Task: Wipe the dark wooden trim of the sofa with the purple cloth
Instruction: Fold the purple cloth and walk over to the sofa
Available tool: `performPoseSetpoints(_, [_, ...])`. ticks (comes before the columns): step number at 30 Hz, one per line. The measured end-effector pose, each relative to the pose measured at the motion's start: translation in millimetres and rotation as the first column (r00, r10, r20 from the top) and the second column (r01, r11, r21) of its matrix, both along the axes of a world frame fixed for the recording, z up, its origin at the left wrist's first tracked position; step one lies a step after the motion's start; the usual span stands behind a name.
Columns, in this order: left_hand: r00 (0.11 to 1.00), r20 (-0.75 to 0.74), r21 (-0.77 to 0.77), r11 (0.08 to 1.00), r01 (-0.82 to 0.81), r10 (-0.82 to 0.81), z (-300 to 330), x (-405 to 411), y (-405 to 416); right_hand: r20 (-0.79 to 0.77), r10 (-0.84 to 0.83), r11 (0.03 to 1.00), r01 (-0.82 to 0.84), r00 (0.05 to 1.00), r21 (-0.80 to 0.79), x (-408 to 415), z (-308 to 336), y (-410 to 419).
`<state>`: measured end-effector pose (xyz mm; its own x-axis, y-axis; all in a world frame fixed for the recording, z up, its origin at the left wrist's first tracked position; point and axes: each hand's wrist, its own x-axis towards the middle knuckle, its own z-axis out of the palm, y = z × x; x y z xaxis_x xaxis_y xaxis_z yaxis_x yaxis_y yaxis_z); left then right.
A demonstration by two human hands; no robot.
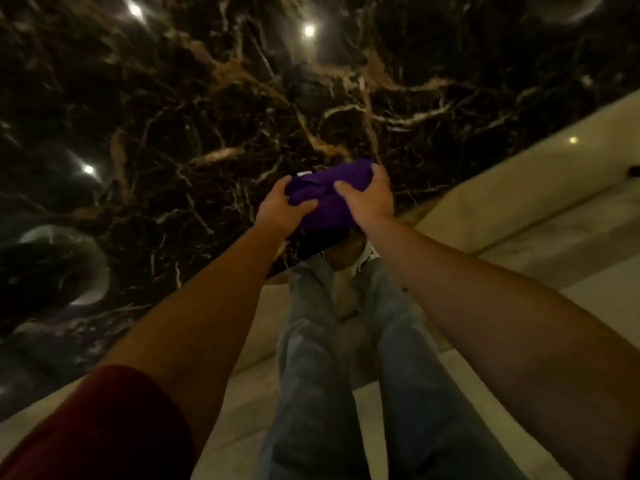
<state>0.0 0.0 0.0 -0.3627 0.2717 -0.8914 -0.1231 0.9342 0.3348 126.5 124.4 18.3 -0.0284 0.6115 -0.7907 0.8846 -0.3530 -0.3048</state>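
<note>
A bunched purple cloth (327, 199) is held in front of me at mid-frame, over the edge of a glossy dark marble surface (207, 116). My left hand (282, 211) grips its left end with the thumb on top. My right hand (369, 199) grips its right end, fingers curled over the far side. No sofa or dark wooden trim shows in this view.
The dark veined marble fills the upper half and reflects several ceiling lights. Beige floor tiles (519, 209) run along the right and bottom. My legs in blue jeans (346, 358) stand below the cloth. A dark round shape (52, 265) lies at the left.
</note>
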Motion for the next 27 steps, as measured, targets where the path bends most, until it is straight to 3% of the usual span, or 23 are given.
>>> performPoseSetpoints(2, [0.989,0.015,-0.019,0.989,0.148,-0.148,-3.6,1.5,10.1,0.008,0.038,0.998,-0.037,0.999,-0.041,-3.9,-1.1,2.6])
performPoseSetpoints(4, [0.987,0.091,-0.058,0.989,0.136,-0.130,-2.2,-0.3,13.1,-0.011,0.033,0.995,-0.034,0.999,-0.090,-8.8,0.7,0.1])
performPoseSetpoints(10, [0.989,0.030,0.063,0.987,-0.148,0.147,49.5,-13.1,35.9,-0.142,0.019,0.996,-0.007,0.990,0.088,-20.3,47.1,30.9])
performPoseSetpoints(14, [0.934,0.065,0.217,0.908,-0.358,0.352,123.3,-14.7,61.8,-0.177,0.101,0.965,-0.053,0.979,0.257,-32.4,118.3,62.0])
performPoseSetpoints(16, [0.930,0.042,0.290,0.887,-0.360,0.364,165.5,-14.3,73.9,-0.228,0.175,0.926,-0.081,0.958,0.369,-39.3,169.5,72.5])
performPoseSetpoints(21, [0.884,0.097,0.484,0.754,-0.444,0.458,297.3,2.8,83.5,-0.460,0.391,0.864,-0.145,0.797,0.483,-25.5,326.7,89.5])
performPoseSetpoints(24, [0.908,0.011,0.598,0.726,-0.341,0.418,372.3,16.7,70.8,-0.515,0.526,0.801,-0.189,0.677,0.569,-7.3,409.6,92.6])
performPoseSetpoints(27, [0.892,-0.086,0.752,0.617,-0.234,0.444,438.1,38.3,53.7,-0.480,0.682,0.692,-0.275,0.552,0.667,3.6,481.6,88.4])
